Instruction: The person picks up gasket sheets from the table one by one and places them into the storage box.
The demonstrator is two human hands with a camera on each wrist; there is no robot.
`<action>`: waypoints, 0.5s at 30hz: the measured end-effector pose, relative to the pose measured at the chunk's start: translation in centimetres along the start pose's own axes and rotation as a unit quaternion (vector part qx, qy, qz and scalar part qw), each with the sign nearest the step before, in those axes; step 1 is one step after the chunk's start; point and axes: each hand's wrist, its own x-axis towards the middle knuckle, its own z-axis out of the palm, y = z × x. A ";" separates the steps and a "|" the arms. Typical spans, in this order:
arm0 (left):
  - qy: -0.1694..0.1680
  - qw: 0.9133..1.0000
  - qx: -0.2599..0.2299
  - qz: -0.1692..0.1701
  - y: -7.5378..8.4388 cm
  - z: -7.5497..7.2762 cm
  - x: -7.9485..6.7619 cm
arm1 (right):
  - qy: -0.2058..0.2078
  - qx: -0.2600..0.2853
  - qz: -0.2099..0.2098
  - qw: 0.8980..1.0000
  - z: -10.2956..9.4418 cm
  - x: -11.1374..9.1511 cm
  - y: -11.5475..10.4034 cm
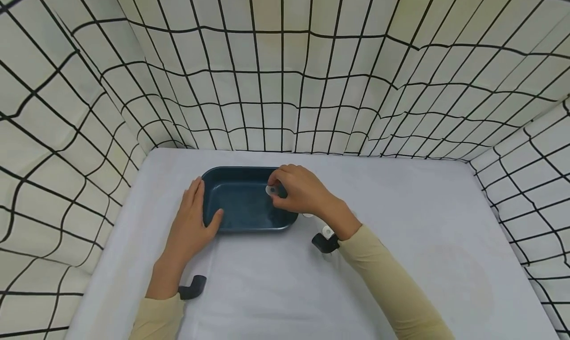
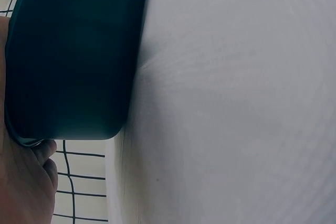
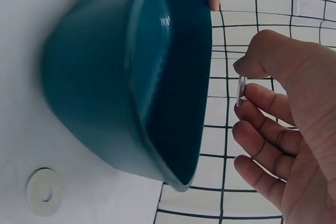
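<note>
Above the right part of a dark teal tray [image 1: 242, 209], my right hand [image 1: 300, 189] pinches a small pale washer [image 1: 271, 190] between thumb and fingertips. In the right wrist view the washer [image 3: 241, 92] is seen edge-on, and the other fingers are loosely bent. My left hand [image 1: 191, 221] rests along the tray's left end, fingers straight and thumb spread over the near rim. The left wrist view has the tray's outer wall [image 2: 73, 77] beside part of that hand [image 2: 26, 177]. Another washer [image 3: 44, 192] lies flat on the table near the tray.
On the white table [image 1: 276, 285], pale washers [image 1: 327, 231] lie to the right of the tray, partly hidden by my right wrist. Dark wrist-worn cameras [image 1: 193, 287] stick out from both wrists. Black netting [image 1: 280, 72] over pale cloth encloses the table's back and sides.
</note>
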 end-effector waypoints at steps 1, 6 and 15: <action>0.000 1.000 0.002 0.001 0.0 0.0 0.0 | 0.000 -0.003 -0.003 1.000 -0.1 0.1 0.0; 0.000 1.000 0.005 -0.001 0.1 0.0 0.0 | -0.008 -0.013 -0.013 1.000 -0.3 0.7 -0.4; -0.006 1.000 0.005 -0.006 0.1 0.0 -0.1 | -0.014 -0.041 -0.015 0.999 -0.3 1.2 -1.2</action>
